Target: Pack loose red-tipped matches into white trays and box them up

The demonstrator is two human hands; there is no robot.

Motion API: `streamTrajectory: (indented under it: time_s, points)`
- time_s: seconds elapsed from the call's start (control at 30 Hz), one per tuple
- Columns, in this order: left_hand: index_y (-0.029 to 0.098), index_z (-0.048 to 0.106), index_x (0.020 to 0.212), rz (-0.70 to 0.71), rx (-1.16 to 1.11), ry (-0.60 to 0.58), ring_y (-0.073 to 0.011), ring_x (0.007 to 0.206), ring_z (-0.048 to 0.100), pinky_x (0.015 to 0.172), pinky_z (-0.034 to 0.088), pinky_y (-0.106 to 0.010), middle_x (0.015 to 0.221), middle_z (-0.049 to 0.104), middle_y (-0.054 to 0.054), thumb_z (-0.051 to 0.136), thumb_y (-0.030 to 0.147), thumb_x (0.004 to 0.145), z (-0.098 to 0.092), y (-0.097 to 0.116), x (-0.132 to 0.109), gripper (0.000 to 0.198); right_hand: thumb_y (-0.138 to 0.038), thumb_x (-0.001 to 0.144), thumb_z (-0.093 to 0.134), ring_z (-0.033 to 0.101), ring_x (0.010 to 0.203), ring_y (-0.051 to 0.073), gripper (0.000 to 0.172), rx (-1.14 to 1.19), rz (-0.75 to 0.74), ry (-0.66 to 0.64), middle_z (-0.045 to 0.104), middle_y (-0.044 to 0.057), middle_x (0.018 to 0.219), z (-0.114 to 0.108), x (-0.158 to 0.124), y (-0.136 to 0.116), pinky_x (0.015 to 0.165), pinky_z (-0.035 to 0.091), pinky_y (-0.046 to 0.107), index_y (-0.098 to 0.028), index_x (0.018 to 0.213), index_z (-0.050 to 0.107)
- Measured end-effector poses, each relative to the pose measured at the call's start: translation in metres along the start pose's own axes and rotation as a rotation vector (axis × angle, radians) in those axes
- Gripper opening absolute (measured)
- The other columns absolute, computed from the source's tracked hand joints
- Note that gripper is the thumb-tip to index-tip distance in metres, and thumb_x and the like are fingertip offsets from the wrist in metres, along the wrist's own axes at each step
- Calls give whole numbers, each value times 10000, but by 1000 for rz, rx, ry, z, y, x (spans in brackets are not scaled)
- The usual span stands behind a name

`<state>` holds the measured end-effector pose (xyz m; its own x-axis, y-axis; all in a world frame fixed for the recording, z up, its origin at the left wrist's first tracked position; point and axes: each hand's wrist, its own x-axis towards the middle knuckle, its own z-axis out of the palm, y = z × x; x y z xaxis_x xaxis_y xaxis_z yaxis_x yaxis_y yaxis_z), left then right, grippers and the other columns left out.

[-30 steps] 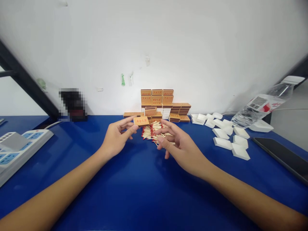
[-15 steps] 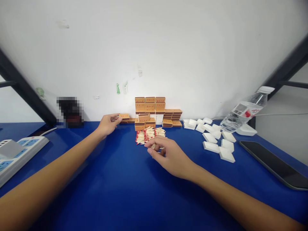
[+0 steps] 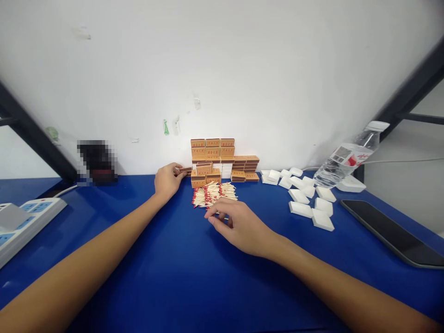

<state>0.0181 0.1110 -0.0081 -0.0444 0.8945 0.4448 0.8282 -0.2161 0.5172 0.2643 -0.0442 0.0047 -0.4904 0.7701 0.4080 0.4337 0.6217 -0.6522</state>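
While the left hand [image 3: 168,180] pinches a matchbox [image 3: 185,170] in closed fingers at the left foot of the stack of matchboxes [image 3: 211,157], the right hand [image 3: 241,225] hovers in front of that stack. Its fingers curl over a heap of matches [image 3: 213,193]; whether they grip any cannot be told. White trays [image 3: 307,203] lie right of the stack.

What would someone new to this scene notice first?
The orange matchbox stack against the white wall, mid-table, with a heap of red-tipped matches just before it. The left hand grips a matchbox at the stack's left side; the right hand rests its fingers at the heap's near edge.
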Motion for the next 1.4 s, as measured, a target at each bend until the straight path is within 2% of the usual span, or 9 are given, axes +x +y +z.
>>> streamTrajectory:
  time_s: [0.23,0.5,0.67,0.73,0.87,0.97,1.03,1.2,1.4]
  points:
    - [219,806,1097,151,134,-42,-272,935,690,804,475,-357,1013,775,-100,715,424,929,-7,-5,2,281,-127,969,612,619,791,153,138,-38,-34,-12,691,31,926,0,0,1,735,495,299,-205,993,723]
    - [203,779,1115,176,191,-25,-261,920,703,797,485,-351,1033,786,-91,682,341,949,-5,-3,4,236,-147,992,585,614,802,160,143,-107,-70,-16,685,41,929,-1,-1,6,750,484,300,-200,996,718]
    - [189,758,1128,220,229,-8,-300,994,694,803,480,-374,1115,758,-129,645,344,965,-20,1,-11,252,-182,1000,546,603,741,159,168,-200,-53,65,696,47,899,-15,7,20,708,462,301,-194,964,709]
    - [199,771,996,246,232,-24,-284,935,696,769,472,-368,1023,765,-108,587,321,995,-31,2,-24,221,-193,978,558,603,710,158,159,-252,5,141,718,45,892,-26,11,29,700,457,305,-195,940,712]
    - [226,742,830,281,216,-68,-248,760,681,699,466,-356,826,758,-51,666,429,946,-51,0,-50,246,-289,929,638,599,659,179,156,-339,258,345,741,44,785,-48,18,49,656,433,312,-199,839,729]
    - [238,773,966,372,66,-108,-254,894,727,786,519,-362,1004,806,-56,528,410,1017,-59,-6,-62,303,-378,932,660,597,640,183,232,-311,475,470,735,51,740,-61,22,64,636,412,310,-188,820,732]
    - [237,778,1002,433,41,-122,-251,919,732,813,528,-365,1043,808,-58,501,392,1032,-62,-10,-65,318,-387,934,664,618,666,185,240,-290,557,480,747,59,765,-65,26,75,645,417,303,-175,849,739]
    - [215,751,877,561,116,-110,-228,812,699,761,516,-354,890,781,-55,575,451,1026,-63,-7,-71,330,-476,854,780,631,664,176,323,-208,739,425,747,76,770,-63,45,96,591,427,278,-155,854,737]
    - [208,756,957,713,135,-149,-218,866,716,799,546,-348,955,784,-61,538,386,1060,-62,5,-85,300,-491,825,829,409,401,102,426,-26,930,378,542,-7,465,-60,65,103,397,286,254,-189,627,604]
